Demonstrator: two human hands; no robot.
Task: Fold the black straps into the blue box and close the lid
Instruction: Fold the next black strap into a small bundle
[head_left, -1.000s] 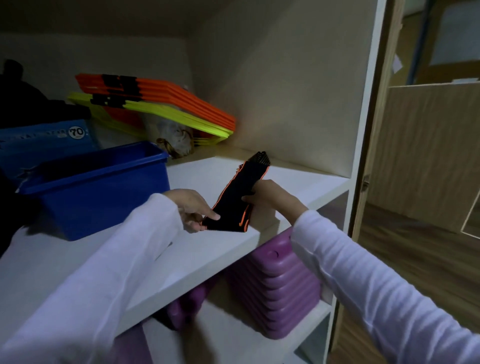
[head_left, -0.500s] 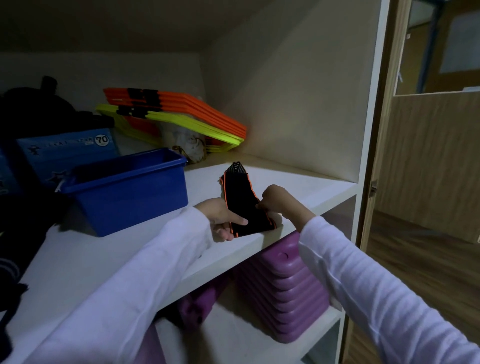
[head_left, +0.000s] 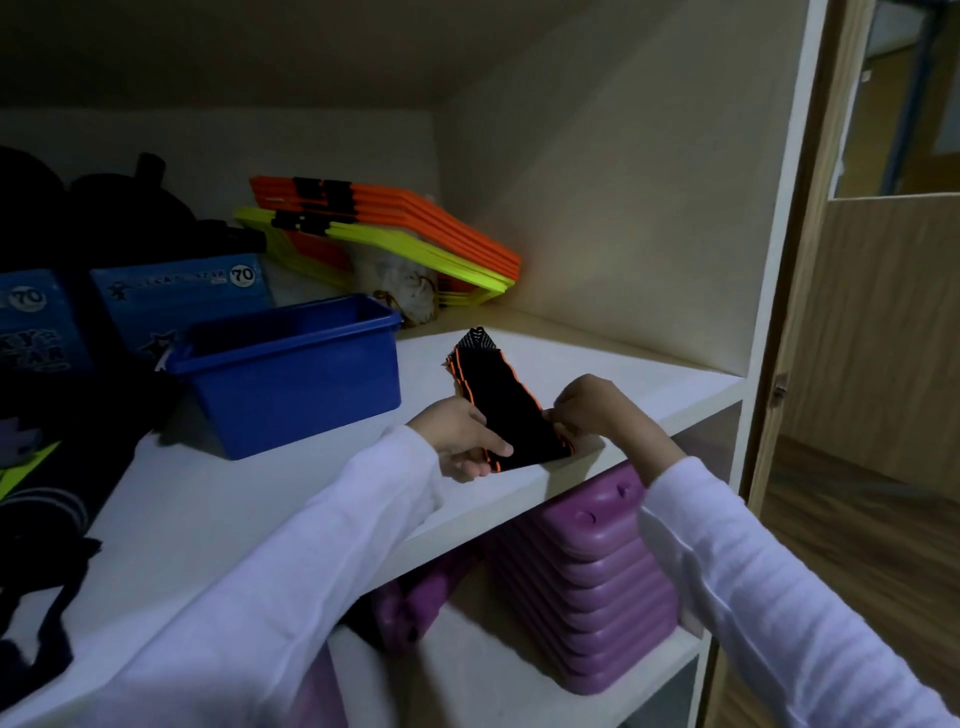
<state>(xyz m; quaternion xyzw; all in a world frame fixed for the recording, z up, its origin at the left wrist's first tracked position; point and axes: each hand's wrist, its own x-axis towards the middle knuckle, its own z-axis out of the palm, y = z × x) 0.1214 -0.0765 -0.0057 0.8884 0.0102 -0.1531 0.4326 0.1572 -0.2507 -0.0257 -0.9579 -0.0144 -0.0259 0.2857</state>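
A folded bundle of black straps (head_left: 503, 401) with orange edging stands tilted on the white shelf (head_left: 260, 499) near its front edge. My left hand (head_left: 460, 439) grips the bundle's lower left side, thumb lying across the black cloth. My right hand (head_left: 584, 405) pinches the bundle's right edge with curled fingers. The open blue box (head_left: 291, 374) sits on the shelf just left of the straps, lid not in view, its inside in shadow.
Orange and yellow flat frames (head_left: 395, 223) lean at the back over a white bag (head_left: 400, 286). Blue cartons (head_left: 171, 296) and dark bags (head_left: 52, 223) crowd the left. Purple stacked blocks (head_left: 592, 577) fill the lower shelf. The cabinet's side wall (head_left: 779, 260) stands on the right.
The strap bundle has swung from leaning right to leaning left and now sits lower against the shelf. Both hands have kept hold of it; the view has shifted right.
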